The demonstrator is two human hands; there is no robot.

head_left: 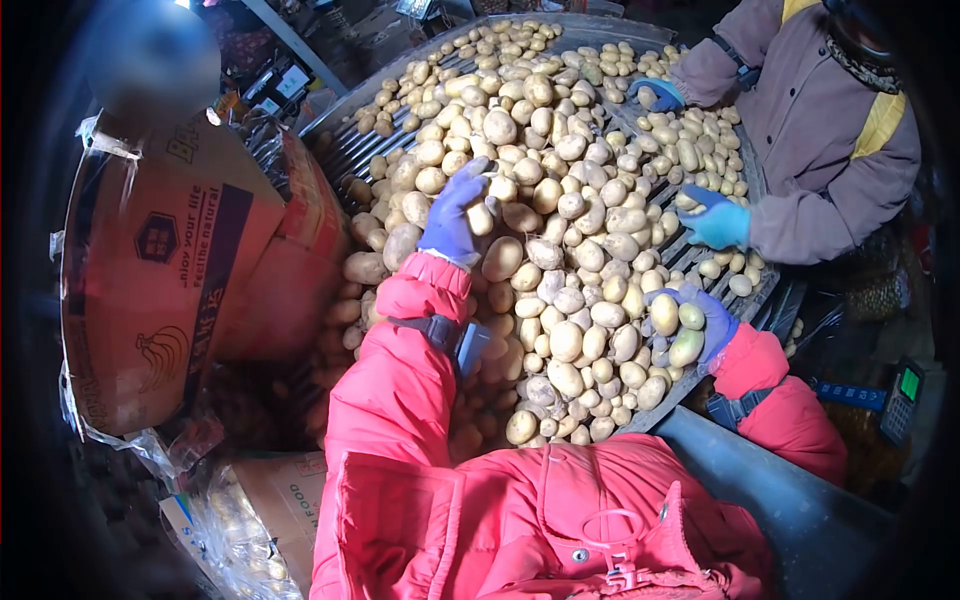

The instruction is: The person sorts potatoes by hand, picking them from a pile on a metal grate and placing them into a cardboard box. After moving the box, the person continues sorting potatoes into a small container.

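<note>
A large heap of potatoes (pixel 565 342) covers a slatted metal sorting table (pixel 650 418). My left hand (pixel 455 215), in a purple glove, reaches into the middle of the heap with its fingers curled around a pale potato (pixel 481 218). At the heap's right edge is my right hand (pixel 716 322), also gloved in purple. Its fingers are bent around a few potatoes, among them a greenish potato (pixel 686 347) and a yellow potato (pixel 663 314). The palm is partly hidden by them.
Across the table a co-worker in a brown jacket (pixel 800 130) has both blue-gloved hands among the potatoes. Cardboard banana boxes (pixel 240 230) stand at left, with a plastic-lined box (pixel 290 500) below. A blue-grey metal chute (pixel 770 490) lies at lower right, near a handheld device (pixel 903 395).
</note>
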